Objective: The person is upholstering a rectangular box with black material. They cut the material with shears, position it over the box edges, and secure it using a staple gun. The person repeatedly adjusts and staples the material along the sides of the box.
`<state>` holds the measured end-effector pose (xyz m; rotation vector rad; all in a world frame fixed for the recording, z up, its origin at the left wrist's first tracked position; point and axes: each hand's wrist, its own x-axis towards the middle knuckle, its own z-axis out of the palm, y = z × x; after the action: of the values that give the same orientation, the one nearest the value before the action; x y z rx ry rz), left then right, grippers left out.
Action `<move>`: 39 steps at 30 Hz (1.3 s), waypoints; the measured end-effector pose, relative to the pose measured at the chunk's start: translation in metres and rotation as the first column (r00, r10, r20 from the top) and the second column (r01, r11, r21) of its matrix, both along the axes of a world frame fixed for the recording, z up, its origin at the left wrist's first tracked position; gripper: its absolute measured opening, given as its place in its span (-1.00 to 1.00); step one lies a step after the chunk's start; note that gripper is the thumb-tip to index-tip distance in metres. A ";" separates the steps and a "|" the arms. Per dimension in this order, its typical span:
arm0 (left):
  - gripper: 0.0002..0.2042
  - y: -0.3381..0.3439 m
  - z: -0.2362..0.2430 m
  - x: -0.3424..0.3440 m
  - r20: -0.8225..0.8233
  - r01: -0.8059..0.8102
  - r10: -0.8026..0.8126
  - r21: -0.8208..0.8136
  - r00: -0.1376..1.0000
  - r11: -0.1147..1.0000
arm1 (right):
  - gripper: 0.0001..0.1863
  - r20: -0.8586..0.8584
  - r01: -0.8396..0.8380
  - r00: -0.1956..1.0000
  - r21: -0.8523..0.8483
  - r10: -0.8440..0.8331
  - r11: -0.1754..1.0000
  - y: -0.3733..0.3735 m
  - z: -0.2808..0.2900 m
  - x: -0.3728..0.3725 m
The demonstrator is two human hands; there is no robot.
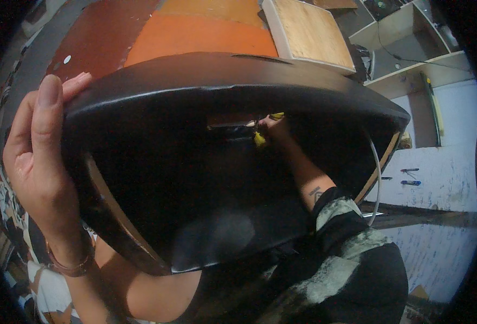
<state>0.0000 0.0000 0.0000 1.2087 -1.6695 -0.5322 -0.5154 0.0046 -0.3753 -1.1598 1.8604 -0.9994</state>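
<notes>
A large black piece covered in smooth leather-like material (238,81) fills the middle of the view, its dark hollow side toward me. My left hand (41,135) grips its left edge, thumb on the near side and fingertips over the top. My right arm reaches into the hollow, where my right hand (274,127) is closed on a small tool with yellow parts (259,139). Shadow hides the tool's exact kind. The tool is beside a narrow slot-like opening (233,121) in the inner face. Bare wooden edges (122,208) show at the sides of the hollow.
Beyond the black piece lies an orange and brown-red surface (200,38), with a pale padded wooden panel (309,35) on it. Open wooden compartments (408,43) stand at the far right. Pens (410,182) lie on a white written-on surface; a pale hose (378,178) hangs nearby.
</notes>
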 end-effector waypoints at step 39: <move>-0.65 -0.001 0.001 -0.001 -0.089 0.002 0.003 0.056 0.996 0.998 | -0.70 0.314 -0.092 0.948 0.121 0.050 0.988 -0.009 0.044 0.129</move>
<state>-0.0015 -0.0008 0.0006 1.2083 -1.5877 -0.6274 -0.3860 -0.0040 -0.3308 -0.9238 1.5975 -0.9404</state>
